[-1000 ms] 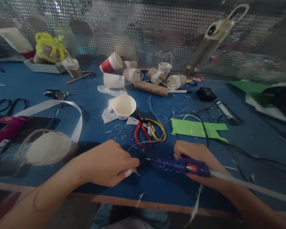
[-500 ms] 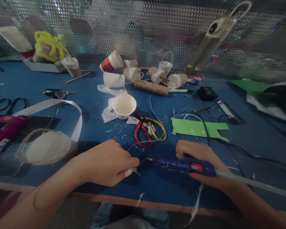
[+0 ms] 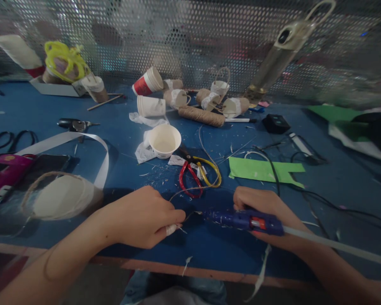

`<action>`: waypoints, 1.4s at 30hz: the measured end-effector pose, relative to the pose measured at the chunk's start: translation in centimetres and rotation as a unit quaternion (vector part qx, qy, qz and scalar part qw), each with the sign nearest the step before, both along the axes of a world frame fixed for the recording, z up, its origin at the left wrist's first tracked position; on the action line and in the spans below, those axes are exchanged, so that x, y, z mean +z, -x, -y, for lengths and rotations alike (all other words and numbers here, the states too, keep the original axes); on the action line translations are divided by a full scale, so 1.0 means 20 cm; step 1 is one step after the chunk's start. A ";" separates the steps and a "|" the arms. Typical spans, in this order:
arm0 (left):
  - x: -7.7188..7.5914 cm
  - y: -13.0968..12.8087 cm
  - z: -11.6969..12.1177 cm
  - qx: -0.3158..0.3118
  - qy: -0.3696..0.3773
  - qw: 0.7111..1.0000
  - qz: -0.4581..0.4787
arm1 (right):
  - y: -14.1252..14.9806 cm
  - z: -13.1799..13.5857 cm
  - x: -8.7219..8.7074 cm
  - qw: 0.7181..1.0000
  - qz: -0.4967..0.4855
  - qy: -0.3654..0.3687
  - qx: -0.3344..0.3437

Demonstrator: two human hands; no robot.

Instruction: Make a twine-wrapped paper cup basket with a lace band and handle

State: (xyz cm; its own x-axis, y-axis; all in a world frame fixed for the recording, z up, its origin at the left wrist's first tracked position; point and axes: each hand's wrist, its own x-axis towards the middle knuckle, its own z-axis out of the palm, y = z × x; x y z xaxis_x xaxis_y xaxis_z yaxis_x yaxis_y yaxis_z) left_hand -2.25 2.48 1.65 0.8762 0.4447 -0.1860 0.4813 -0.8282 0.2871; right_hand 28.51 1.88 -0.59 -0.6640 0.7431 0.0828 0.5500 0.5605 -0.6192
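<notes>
My left hand (image 3: 149,218) is closed in a pinch on the end of a thin length of twine (image 3: 178,195), which curves away across the scissors. White tape wraps its thumb. In my right hand (image 3: 263,201) is a blue hot glue gun (image 3: 241,220), its nozzle pointing left, close to the twine at my left fingertips. A long translucent glue stick (image 3: 330,242) sticks out of its back end. Just beyond my hands lie scissors (image 3: 190,180) with one red and one yellow handle. A white paper cup (image 3: 165,142) stands open-side up behind them.
At left are a twine-handled cup (image 3: 63,197), white ribbon (image 3: 105,165) and a pink glue gun (image 3: 9,173). Green paper (image 3: 266,170) and black cables lie right. Twine-wrapped cups (image 3: 206,99) and a twine roll (image 3: 201,116) sit before the perforated metal screen (image 3: 178,38).
The glue gun in my right hand shifted slightly right, then slightly back left. My left hand stays in place with the twine.
</notes>
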 end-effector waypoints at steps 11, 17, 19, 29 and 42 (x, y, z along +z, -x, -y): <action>0.00 0.00 0.00 -0.005 -0.009 1.000 -0.001 | 0.00 0.00 0.00 1.000 0.007 -0.003 0.000; -0.01 0.00 0.00 -0.002 -0.005 1.000 0.007 | 0.00 0.00 0.00 1.000 0.009 -0.005 -0.010; -0.01 0.00 0.00 -0.001 -0.005 1.000 0.012 | 0.00 0.01 0.00 1.000 0.013 -0.010 -0.019; 0.00 0.00 0.00 -0.004 -0.008 1.000 0.023 | 0.01 0.01 0.01 0.999 0.022 -0.024 -0.010; 0.00 -0.01 0.00 -0.005 -0.010 1.000 0.017 | 0.01 0.02 0.01 0.999 0.019 -0.036 -0.031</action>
State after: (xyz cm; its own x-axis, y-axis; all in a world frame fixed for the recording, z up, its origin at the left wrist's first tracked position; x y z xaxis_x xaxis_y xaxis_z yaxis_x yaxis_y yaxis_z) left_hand -2.13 2.39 1.63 0.8861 0.4393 -0.1478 0.4635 -0.8384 0.2867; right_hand 28.39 1.57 -0.40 -0.6212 0.7754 0.1131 0.6065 0.5671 -0.5573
